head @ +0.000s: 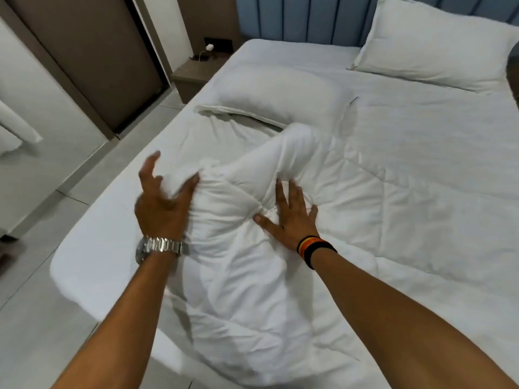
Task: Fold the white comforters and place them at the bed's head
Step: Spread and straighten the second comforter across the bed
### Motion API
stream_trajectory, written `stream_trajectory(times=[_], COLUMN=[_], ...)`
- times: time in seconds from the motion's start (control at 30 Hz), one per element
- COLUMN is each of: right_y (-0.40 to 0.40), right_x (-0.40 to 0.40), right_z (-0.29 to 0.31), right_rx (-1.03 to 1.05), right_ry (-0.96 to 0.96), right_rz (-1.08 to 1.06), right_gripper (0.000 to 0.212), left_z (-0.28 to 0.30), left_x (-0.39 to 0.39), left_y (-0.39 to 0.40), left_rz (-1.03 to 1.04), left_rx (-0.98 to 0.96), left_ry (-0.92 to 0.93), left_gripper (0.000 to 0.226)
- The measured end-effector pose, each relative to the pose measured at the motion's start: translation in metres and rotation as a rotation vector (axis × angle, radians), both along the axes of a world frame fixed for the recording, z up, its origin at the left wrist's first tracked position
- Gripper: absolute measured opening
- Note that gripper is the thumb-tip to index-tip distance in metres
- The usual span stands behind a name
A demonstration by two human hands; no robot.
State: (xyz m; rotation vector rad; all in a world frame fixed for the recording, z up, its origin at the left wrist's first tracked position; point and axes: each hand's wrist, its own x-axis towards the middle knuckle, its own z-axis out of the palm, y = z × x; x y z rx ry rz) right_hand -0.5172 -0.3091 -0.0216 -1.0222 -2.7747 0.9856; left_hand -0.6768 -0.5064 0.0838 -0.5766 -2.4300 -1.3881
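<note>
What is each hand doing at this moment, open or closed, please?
Left hand: open, fingers spread, blurred, thumb touching the bunched white quilted comforter.
Right hand: open, palm flat on the comforter, gripping nothing.

Bedroom interior seen from above: a blue channel-padded headboard [303, 21] spans the wall at 12 to 1 o'clock, and a brown bedside cabinet [193, 77] stands just beside the bed at 11 o'clock, below a dark wall socket [218, 44] with a white charger [209, 47] plugged in. Brown wall panelling [92, 51] fills 10 to 11 o'clock; pale grey floor tiles [36, 276] run from 9 to 7 o'clock under soft, even light.
</note>
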Motion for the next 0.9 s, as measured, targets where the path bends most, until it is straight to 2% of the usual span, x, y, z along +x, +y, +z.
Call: stream_trajectory(times=[0.1,0.23,0.3,0.4,0.43,0.5,0.57,0.63,0.7,0.77,0.9], right_y=[-0.002,-0.013,-0.013,-0.001,0.006,0.015,0.017,0.012,0.005,0.001,-0.006], right_x=[0.003,-0.009,-0.032,-0.094,-0.116,-0.160,-0.198,-0.216,-0.222,-0.222,-0.223], right_z=[-0.012,0.001,0.017,0.054,0.071,0.100,0.107,0.097,0.077,0.060,0.056], right_rx=[-0.067,-0.030,0.049,0.218,0.199,0.058,0.036,-0.012,-0.131,-0.191,-0.080], right_ry=[-0.051,0.227,0.426,0.573,0.522,0.205,-0.230,-0.510,-0.586,-0.566,-0.401], right_rz=[0.005,-0.191,-0.268,-0.188,-0.087,0.173,0.383,0.428,0.371,0.346,0.305], right_gripper=[0.115,0.132,0.115,0.063,0.054,0.048,0.053,0.067,0.078,0.082,0.078], left_z=[-0.041,-0.056,-0.053,-0.052,-0.053,-0.058,-0.065,-0.068,-0.073,-0.077,-0.071], left_x=[0.005,0.000,-0.006,-0.014,-0.014,-0.018,-0.024,-0.031,-0.040,-0.046,-0.060], left_y=[-0.020,-0.024,-0.017,-0.012,-0.012,-0.014,-0.018,-0.023,-0.030,-0.035,-0.036], left_rz=[-0.024,-0.048,-0.076,-0.118,-0.127,-0.137,-0.156,-0.174,-0.192,-0.207,-0.251], left_rx=[-0.139,-0.204,-0.192,-0.180,-0.174,-0.139,-0.098,-0.082,-0.079,-0.085,-0.085], left_ry=[-0.110,-0.147,-0.159,-0.178,-0.187,-0.217,-0.237,-0.270,-0.331,-0.370,-0.439], left_gripper=[0.084,0.089,0.091,0.094,0.094,0.095,0.097,0.099,0.100,0.101,0.101])
